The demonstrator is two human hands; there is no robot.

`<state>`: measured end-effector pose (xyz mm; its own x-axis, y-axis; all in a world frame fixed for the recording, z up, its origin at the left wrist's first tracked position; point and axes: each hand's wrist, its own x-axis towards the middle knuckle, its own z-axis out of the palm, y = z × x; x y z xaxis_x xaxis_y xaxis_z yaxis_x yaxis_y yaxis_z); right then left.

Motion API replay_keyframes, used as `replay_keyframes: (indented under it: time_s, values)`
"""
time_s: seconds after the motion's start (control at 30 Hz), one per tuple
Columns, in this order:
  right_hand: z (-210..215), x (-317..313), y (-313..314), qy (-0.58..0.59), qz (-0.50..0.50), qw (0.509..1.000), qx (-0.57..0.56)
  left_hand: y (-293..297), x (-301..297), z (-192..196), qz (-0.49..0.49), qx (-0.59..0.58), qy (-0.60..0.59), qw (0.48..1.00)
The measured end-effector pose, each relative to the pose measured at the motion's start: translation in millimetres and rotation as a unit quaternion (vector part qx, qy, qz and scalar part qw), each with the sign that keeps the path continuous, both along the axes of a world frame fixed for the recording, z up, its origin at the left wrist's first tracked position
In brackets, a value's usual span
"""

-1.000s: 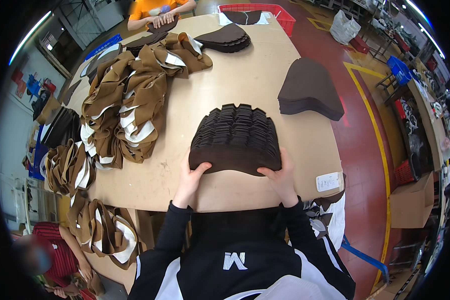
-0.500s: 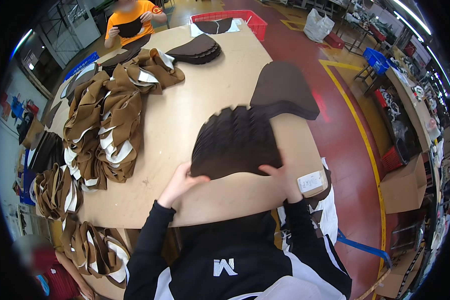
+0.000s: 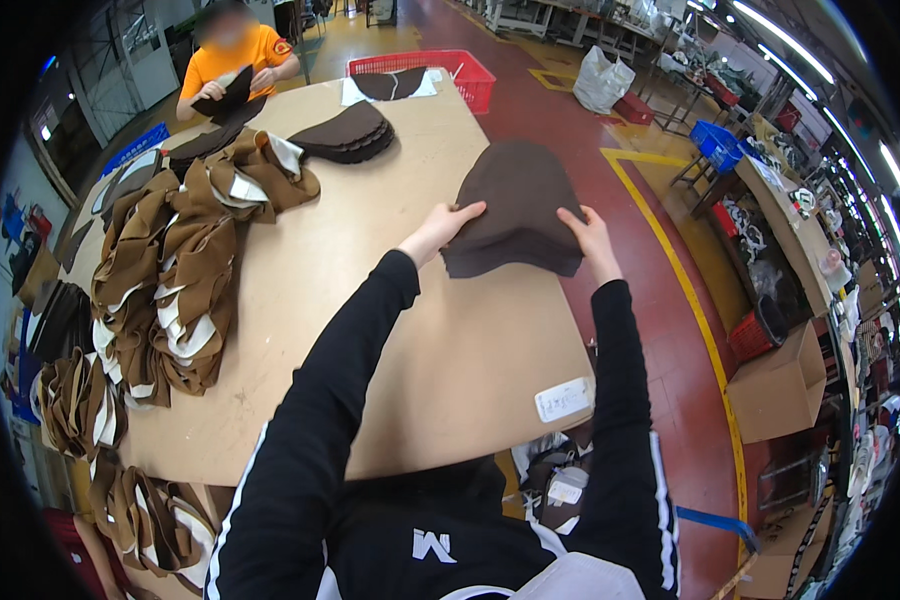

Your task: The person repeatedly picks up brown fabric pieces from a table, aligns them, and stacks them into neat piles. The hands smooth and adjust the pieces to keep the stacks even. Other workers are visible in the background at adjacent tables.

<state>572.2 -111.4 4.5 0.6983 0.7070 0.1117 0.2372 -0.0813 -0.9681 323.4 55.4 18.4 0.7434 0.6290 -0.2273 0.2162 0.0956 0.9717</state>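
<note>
Both my hands are at the far right edge of the table, on a stack of dark brown, rounded fabric pieces (image 3: 518, 195). My left hand (image 3: 438, 230) grips the stack's left side, its thumb lying on top. Opposite, my right hand (image 3: 592, 238) clasps the right side, thumb on top as well. Layered edges of the pieces show along the stack's near side. The fingers under the stack are hidden.
Brown and white cut pieces (image 3: 175, 290) are heaped on the left of the table (image 3: 400, 390). Fanned dark brown pieces (image 3: 348, 132) lie farther back, near a red crate (image 3: 470, 75). A person in orange (image 3: 235, 65) handles a dark piece across the table. A labelled packet (image 3: 564, 400) lies at the near right.
My hands have carried the fanned brown pieces from the near middle of the table away and right, onto the stack there. The pieces now sit evened up. The view has shifted right.
</note>
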Motion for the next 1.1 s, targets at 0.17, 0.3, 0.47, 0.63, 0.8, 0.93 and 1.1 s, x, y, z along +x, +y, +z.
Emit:
replay_keyframes:
  time_s: [0.17,0.3,0.47,0.63,0.8,0.93,1.1]
  values:
    - [-7.5,-8.0,1.2,-0.076,-0.058,0.995,-0.030,3.1,-9.5,-3.6,0.007,-0.016,-0.010,1.000]
    - [-10.4,0.7,-0.1,-0.068,-0.043,0.995,-0.057,-2.1,-6.3,1.0,0.020,0.023,-0.009,0.999]
    - [-1.6,-8.0,-1.1,-0.174,-0.022,0.981,-0.083,12.6,-10.0,-13.7,0.017,0.205,0.034,0.978]
    - [9.9,-31.3,-28.7,-0.408,0.053,0.893,-0.184,-20.8,-19.9,-48.6,0.050,0.376,-0.011,0.925]
    - [31.0,-22.7,-30.7,-0.340,0.118,0.907,-0.218,-48.7,-13.4,-31.4,0.060,0.437,0.142,0.886]
    - [39.5,-23.2,-27.7,-0.311,0.137,0.912,-0.229,-54.2,-16.7,-41.2,0.083,0.451,0.090,0.884]
    - [47.7,-23.3,-31.6,-0.355,0.186,0.883,-0.246,-43.4,-44.9,-72.4,0.116,0.323,-0.096,0.934]
